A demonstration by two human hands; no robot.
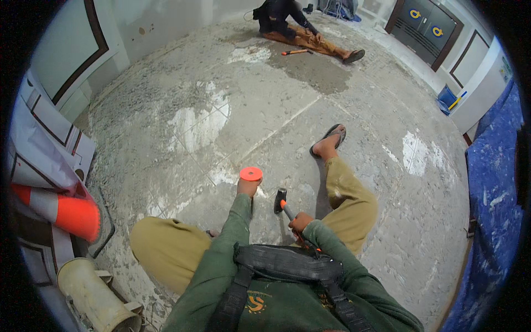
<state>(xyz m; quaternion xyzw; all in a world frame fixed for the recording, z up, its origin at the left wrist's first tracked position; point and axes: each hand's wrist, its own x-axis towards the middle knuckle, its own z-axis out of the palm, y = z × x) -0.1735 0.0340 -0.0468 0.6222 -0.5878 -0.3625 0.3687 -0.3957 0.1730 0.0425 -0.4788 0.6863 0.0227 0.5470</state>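
My left hand (247,187) is closed around a chisel (251,174) with a round, bright orange guard on top. The shaft below is hidden by the guard and my fist. To its right, my right hand (300,222) grips a club hammer (281,200) by its grey and orange handle. The hammer's dark, blocky head hangs low over the floor, apart from the chisel. Between my spread legs lies rough grey concrete (265,221), chipped, with whitish patches and straight grid lines.
A co-worker (285,25) sits on the floor at the far side, with an orange-handled hammer (297,52) beside them. An orange traffic cone (77,214) and a cream cylinder (94,293) lie at the left. Blue sheeting (492,177) hangs along the right; a blue dustpan (446,99) stands beyond it.
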